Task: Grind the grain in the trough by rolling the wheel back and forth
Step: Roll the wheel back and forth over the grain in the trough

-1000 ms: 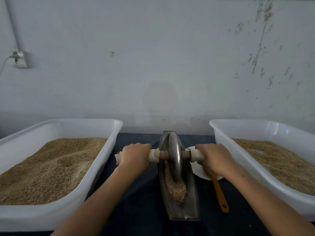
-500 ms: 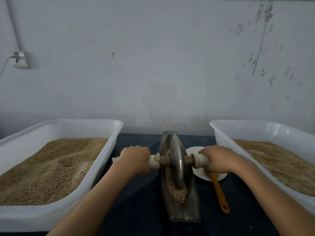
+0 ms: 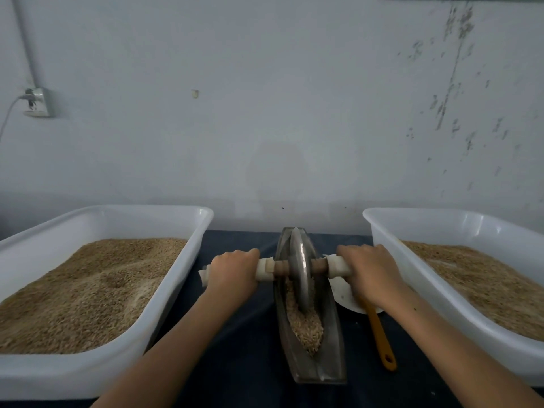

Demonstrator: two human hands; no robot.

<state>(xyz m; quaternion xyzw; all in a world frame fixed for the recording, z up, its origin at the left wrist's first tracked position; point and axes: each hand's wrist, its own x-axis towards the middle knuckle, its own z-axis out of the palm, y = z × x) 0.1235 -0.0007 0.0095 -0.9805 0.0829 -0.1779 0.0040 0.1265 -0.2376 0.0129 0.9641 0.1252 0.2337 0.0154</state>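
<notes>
Your left hand (image 3: 234, 270) is curled round the white-wrapped left end of the axle (image 3: 279, 267), grip clenched on it; your right hand (image 3: 371, 270) is wrapped the same way round the right end, also clenched on the axle; both forearms reach in from the near edge of the tabletop (image 3: 241, 343); the wheel (image 3: 299, 272), a thin metal disc, stands upright on edge in the far half of the trough (image 3: 332, 343), brown wooden axle showing on either side of it between your hands; the trough is a narrow, boat-shaped metal channel lying in the middle of the tabletop, running from near the far edge toward the near edge; the grain (image 3: 304, 325) lies heaped in the trough just nearer you than the wheel, touching the disc's lower rim, tapering to a point toward the trough's near end; near end of the trough bare; left tub (image 3: 164, 313), white plastic, sits along the left edge of the tabletop, holding a bed of tan grain; right tub (image 3: 412, 275), same kind, sits along the right edge, also with grain inside; white plate (image 3: 344, 295) lies between trough and right tub, partly under your right hand; orange spatula (image 3: 379, 334) lies with its handle pointing toward the near edge, its head hidden under your right wrist; wall socket (image 3: 36, 103) with a plug in it on the wall at far left.
</notes>
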